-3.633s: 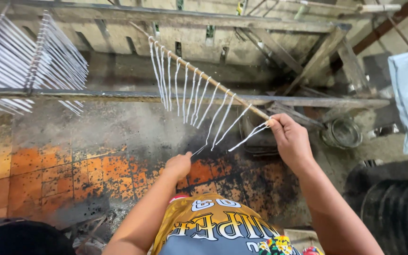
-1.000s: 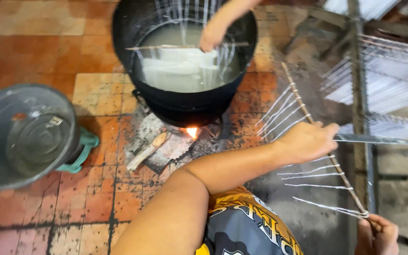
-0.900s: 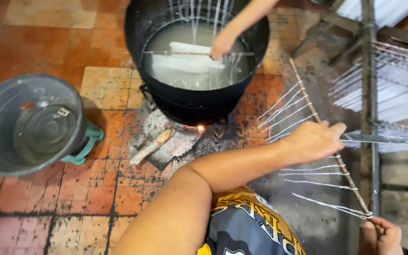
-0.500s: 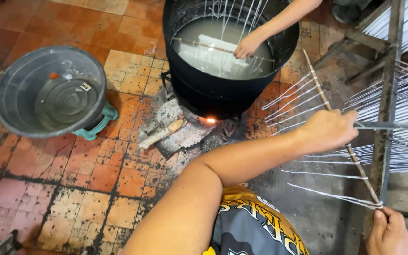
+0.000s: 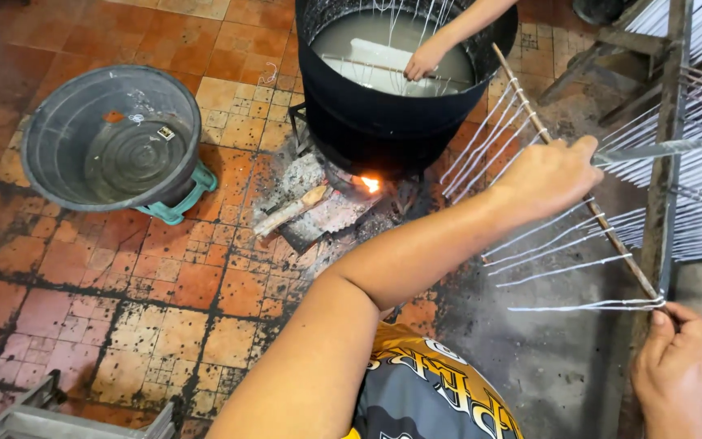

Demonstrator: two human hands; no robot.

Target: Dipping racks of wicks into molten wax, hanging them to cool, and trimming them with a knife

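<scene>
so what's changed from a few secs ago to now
The person has turned from the drying rack toward the black pot and grey basin. The left hand now grips the stick of white strands mid-length; before it hung free. The right hand still holds its end.

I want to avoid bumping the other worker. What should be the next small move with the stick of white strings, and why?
Probably hold the stick level and wait a moment. Both the left hand and right hand grip it, its far end already reaches the pot, and another person's hand is dipping a stick in the pale liquid.
</scene>
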